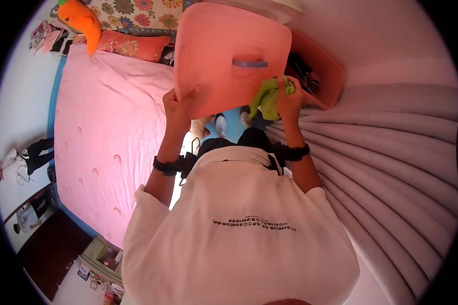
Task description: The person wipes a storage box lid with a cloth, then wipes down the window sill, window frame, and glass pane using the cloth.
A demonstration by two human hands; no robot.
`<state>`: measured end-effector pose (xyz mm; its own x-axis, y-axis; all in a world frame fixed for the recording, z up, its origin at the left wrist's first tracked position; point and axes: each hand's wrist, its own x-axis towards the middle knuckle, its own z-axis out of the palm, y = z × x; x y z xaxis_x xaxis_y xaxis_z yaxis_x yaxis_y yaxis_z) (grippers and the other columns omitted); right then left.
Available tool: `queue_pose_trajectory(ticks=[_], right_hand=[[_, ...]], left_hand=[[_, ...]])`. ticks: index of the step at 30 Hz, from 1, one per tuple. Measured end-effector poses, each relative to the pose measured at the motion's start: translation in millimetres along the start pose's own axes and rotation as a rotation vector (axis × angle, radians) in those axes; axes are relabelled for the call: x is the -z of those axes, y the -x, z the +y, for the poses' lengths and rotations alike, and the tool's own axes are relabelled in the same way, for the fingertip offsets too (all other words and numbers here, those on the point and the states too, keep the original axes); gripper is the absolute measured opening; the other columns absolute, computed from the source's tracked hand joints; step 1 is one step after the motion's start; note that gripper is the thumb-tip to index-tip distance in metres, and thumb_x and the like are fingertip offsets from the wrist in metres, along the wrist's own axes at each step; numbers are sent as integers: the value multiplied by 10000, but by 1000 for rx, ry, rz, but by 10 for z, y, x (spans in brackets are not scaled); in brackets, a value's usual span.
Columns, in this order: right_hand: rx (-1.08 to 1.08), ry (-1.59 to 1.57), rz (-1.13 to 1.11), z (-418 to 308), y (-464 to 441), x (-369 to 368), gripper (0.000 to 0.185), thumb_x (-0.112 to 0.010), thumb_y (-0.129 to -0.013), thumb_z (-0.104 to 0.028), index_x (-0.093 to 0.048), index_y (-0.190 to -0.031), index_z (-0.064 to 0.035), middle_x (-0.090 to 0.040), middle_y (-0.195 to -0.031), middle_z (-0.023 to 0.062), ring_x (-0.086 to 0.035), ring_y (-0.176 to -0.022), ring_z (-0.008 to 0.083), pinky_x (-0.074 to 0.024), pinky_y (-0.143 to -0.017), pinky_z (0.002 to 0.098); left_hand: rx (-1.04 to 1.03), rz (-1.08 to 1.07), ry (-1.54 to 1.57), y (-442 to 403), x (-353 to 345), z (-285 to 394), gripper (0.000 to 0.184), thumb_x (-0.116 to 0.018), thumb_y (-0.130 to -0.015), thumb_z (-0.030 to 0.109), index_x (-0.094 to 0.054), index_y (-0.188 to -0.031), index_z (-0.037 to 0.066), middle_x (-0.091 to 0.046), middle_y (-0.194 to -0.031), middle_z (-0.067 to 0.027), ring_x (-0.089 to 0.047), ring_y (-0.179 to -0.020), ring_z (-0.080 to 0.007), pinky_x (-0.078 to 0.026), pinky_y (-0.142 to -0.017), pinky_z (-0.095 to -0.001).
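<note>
My left hand [175,108] is closed on the lower left edge of a pink plastic lid [213,46]. The lid is tilted up in front of me, with a purple handle [250,64] on the face I see. In my right hand [290,101], at the lid's lower right corner, a crumpled green cloth [269,101] is gripped and hangs down. Behind the lid, to the right, stands a pink storage bin [333,84], uncovered on this side, with dark items inside. The lid hides the rest of the bin.
On the left is a bed with a pink sheet [112,112], a red cushion [132,47] and an orange carrot plush [84,23]. A pale pleated curtain [381,137] lines the right. Two people [15,165] are at the far left, near a dark door [53,249].
</note>
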<state>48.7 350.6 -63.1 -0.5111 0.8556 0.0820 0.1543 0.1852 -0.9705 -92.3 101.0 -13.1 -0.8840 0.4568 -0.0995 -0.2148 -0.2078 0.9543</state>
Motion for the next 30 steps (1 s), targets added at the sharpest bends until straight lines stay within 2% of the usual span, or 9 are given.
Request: queue_pose_trajectory(ticks=[4, 6, 9, 16, 19, 20, 22, 24, 30], right_hand=[[86, -76, -54, -193, -190, -86, 323, -729, -912, -236, -567, -1073, -8, -624, -916, 160, -635, -835, 286, -512, -741, 364], [380, 190, -249, -160, -268, -123, 285, -708, -906, -191, -543, -1069, -25, -606, -980, 157, -599, -901, 309, -513, -755, 378], [394, 569, -482, -244, -400, 61, 304, -691, -862, -130, -552, -1118, -42, -594, -1029, 163, -560, -952, 343, -508, -779, 422], [779, 707, -425, -11, -502, 71, 494, -699, -776, -77, -526, -1238, -54, -608, -1070, 183, -552, -987, 382, -498, -799, 465], [552, 438, -599, 166, -579, 126, 395, -688, -777, -37, -552, -1148, -48, -609, -1029, 182, -556, -918, 377, -504, -811, 419], [386, 303, -753, 200, -590, 204, 309, -670, -785, -11, -536, -1061, -49, -613, -997, 155, -567, -890, 327, -497, -806, 380], [203, 180, -913, -37, -584, 230, 233, -652, -793, 14, -521, -974, -51, -617, -964, 127, -578, -863, 276, -490, -801, 341], [-340, -206, -963, -111, -710, 490, 252, -621, -792, 55, -413, -848, -76, -605, -922, 45, -569, -867, 159, -461, -802, 276], [-327, -404, -729, 136, -1071, 929, 325, -598, -764, 105, -359, -817, -108, -562, -917, 8, -543, -879, 104, -449, -791, 234]], left_hand=[[-28, 27, 47, 40, -274, 54, 202, -673, -871, 69, -695, -1029, -57, -668, -840, -1, -580, -712, -51, -468, -609, -226], [-31, 5, -19, 112, -356, 39, 197, -672, -871, 68, -698, -1022, -57, -652, -803, 6, -568, -682, -47, -453, -579, -226], [-84, -7, -131, 99, -590, 78, 174, -674, -870, 71, -704, -989, -52, -610, -720, 25, -524, -593, -39, -407, -502, -227], [-57, 68, -331, 263, -892, 156, 138, -682, -864, 87, -708, -923, -35, -548, -617, 48, -413, -419, -28, -301, -358, -222], [-45, 148, -266, 334, -948, 111, 135, -673, -867, 87, -709, -921, -31, -548, -616, 45, -418, -429, -29, -323, -366, -224], [-183, 148, -257, 322, -896, -57, 136, -660, -869, 76, -702, -938, -32, -558, -621, 33, -440, -448, -32, -343, -370, -228], [-67, 196, -220, 379, -799, 156, 142, -654, -868, 67, -701, -957, -33, -567, -629, 24, -460, -464, -37, -350, -375, -229], [12, 253, -219, 416, -746, 120, 169, -633, -872, 50, -694, -1000, -43, -601, -674, -10, -507, -490, -58, -362, -384, -227], [37, 319, -78, 464, -760, 144, 202, -631, -876, 36, -662, -1033, -87, -647, -745, -69, -543, -478, -101, -396, -382, -253]])
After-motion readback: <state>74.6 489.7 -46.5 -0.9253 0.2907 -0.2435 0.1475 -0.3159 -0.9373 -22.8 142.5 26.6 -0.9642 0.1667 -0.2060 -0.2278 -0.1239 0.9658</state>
